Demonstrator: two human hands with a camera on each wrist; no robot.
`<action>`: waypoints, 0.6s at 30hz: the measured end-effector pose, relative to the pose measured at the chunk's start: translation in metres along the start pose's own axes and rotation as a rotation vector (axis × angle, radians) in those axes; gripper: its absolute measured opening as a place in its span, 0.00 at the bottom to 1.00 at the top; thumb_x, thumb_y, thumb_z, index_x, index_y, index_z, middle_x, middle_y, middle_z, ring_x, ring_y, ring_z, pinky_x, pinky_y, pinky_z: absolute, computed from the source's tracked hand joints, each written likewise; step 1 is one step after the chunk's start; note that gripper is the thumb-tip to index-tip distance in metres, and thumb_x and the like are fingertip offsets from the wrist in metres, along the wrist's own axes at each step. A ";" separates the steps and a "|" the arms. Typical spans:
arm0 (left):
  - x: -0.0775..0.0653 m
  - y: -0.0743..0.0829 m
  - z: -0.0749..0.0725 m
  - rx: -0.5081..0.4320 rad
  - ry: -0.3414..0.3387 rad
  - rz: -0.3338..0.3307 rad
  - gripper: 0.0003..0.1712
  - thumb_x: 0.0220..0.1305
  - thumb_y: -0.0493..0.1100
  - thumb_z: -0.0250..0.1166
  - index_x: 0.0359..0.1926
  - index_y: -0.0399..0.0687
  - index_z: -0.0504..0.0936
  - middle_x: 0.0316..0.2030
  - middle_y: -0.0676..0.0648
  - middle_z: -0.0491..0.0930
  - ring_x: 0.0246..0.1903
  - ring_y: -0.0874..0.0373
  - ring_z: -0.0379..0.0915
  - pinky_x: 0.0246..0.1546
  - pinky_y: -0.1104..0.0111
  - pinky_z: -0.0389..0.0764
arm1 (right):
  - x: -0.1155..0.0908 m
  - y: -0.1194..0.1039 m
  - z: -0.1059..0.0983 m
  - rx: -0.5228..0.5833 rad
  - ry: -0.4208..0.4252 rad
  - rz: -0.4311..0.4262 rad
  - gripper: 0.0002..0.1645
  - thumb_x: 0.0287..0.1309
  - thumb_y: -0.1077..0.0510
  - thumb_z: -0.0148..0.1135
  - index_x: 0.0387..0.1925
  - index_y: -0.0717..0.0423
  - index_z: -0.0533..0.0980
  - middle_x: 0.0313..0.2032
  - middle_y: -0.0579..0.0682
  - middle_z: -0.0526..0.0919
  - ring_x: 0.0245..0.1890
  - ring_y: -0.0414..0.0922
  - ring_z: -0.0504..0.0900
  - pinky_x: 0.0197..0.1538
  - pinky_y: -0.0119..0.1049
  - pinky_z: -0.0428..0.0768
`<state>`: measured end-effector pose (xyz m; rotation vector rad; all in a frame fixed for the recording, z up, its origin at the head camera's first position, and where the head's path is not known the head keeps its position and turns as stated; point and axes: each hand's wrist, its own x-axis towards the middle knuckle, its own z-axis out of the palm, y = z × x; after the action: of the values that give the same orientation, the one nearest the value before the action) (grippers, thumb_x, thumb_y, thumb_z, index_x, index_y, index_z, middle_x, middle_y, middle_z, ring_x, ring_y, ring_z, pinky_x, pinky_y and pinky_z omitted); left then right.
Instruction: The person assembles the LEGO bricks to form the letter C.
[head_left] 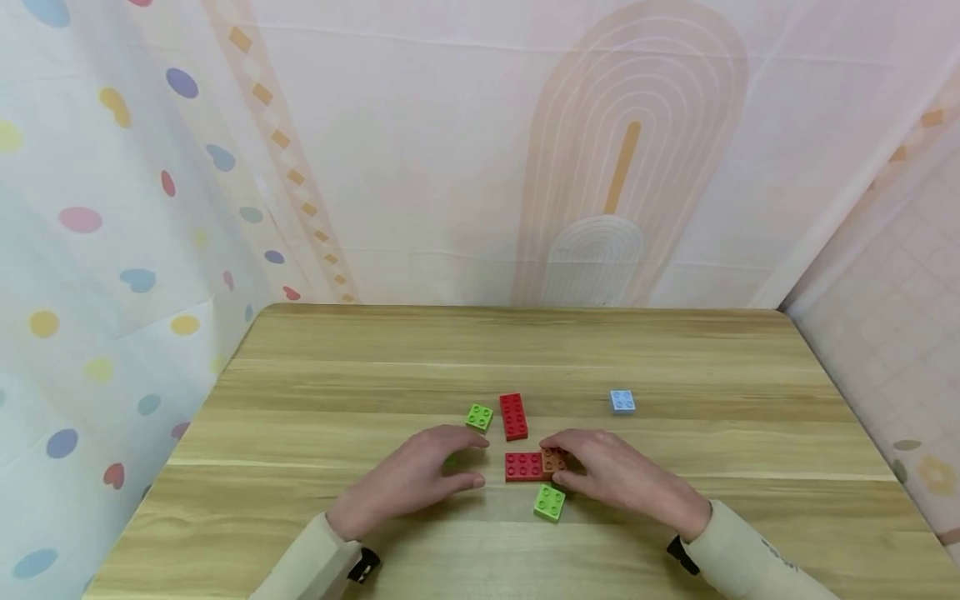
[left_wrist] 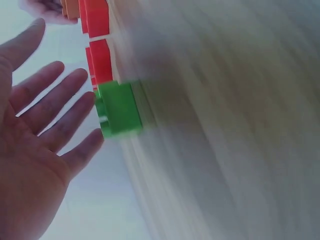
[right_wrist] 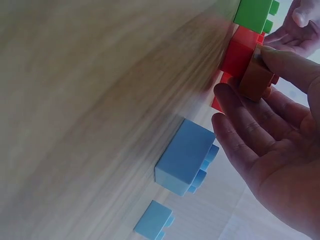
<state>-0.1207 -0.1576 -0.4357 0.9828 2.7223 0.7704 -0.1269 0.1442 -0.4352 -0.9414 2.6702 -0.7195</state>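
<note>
My right hand (head_left: 618, 475) pinches a small brown brick (head_left: 553, 461) between thumb and fingers. The brown brick is at the right end of a red brick (head_left: 522, 467); I cannot tell whether it is seated on the studs. My left hand (head_left: 423, 471) is held left of that red brick, fingers spread and the palm bare in the left wrist view. Part of a green brick (head_left: 450, 459) shows behind the left hand. Another green brick (head_left: 550, 503) lies just in front of the red and brown bricks.
Beyond the hands lie a second red brick (head_left: 513, 417), a green brick (head_left: 479, 417) and a light blue brick (head_left: 622, 402). A larger-looking blue brick (right_wrist: 185, 157) appears beside the right hand in the right wrist view. A patterned curtain (head_left: 420, 167) hangs behind the wooden table (head_left: 337, 350).
</note>
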 end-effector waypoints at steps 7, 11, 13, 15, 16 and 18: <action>-0.008 -0.017 -0.005 -0.077 0.023 -0.002 0.28 0.65 0.52 0.74 0.62 0.45 0.80 0.58 0.49 0.81 0.58 0.53 0.78 0.61 0.54 0.80 | -0.001 0.000 0.000 -0.011 0.006 -0.011 0.23 0.67 0.57 0.70 0.60 0.60 0.79 0.56 0.54 0.85 0.57 0.50 0.83 0.60 0.48 0.83; -0.010 -0.025 -0.008 -0.118 0.029 0.002 0.29 0.65 0.50 0.74 0.63 0.44 0.79 0.59 0.47 0.80 0.58 0.50 0.77 0.61 0.52 0.80 | -0.001 0.000 0.000 -0.006 0.011 -0.011 0.23 0.67 0.57 0.69 0.60 0.60 0.79 0.56 0.54 0.85 0.57 0.50 0.83 0.60 0.48 0.83; -0.012 -0.029 -0.009 -0.130 0.028 -0.007 0.30 0.65 0.49 0.74 0.63 0.43 0.79 0.60 0.46 0.79 0.60 0.48 0.77 0.62 0.50 0.79 | -0.002 -0.001 0.000 -0.004 0.010 -0.010 0.23 0.67 0.57 0.69 0.60 0.60 0.79 0.57 0.54 0.85 0.57 0.50 0.83 0.60 0.48 0.83; -0.013 -0.032 -0.010 -0.137 0.027 -0.022 0.30 0.65 0.48 0.75 0.64 0.41 0.78 0.61 0.44 0.79 0.61 0.46 0.75 0.64 0.49 0.77 | -0.002 -0.001 0.001 -0.004 0.008 -0.011 0.23 0.67 0.57 0.69 0.61 0.60 0.79 0.57 0.54 0.85 0.57 0.50 0.83 0.60 0.48 0.82; -0.014 -0.033 -0.010 -0.141 0.025 -0.033 0.31 0.64 0.47 0.75 0.64 0.41 0.78 0.62 0.44 0.78 0.62 0.46 0.75 0.65 0.48 0.76 | -0.002 -0.001 0.001 -0.005 0.007 -0.011 0.23 0.67 0.57 0.69 0.61 0.60 0.79 0.57 0.54 0.85 0.58 0.50 0.83 0.61 0.48 0.82; -0.015 -0.035 -0.011 -0.149 0.021 -0.048 0.31 0.64 0.46 0.75 0.64 0.40 0.78 0.62 0.43 0.79 0.63 0.45 0.74 0.66 0.47 0.74 | -0.001 0.000 0.001 -0.006 0.007 -0.014 0.23 0.68 0.57 0.69 0.61 0.60 0.79 0.57 0.54 0.85 0.58 0.50 0.83 0.61 0.48 0.82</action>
<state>-0.1319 -0.1949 -0.4451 0.8791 2.6499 0.9631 -0.1252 0.1444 -0.4358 -0.9619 2.6758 -0.7201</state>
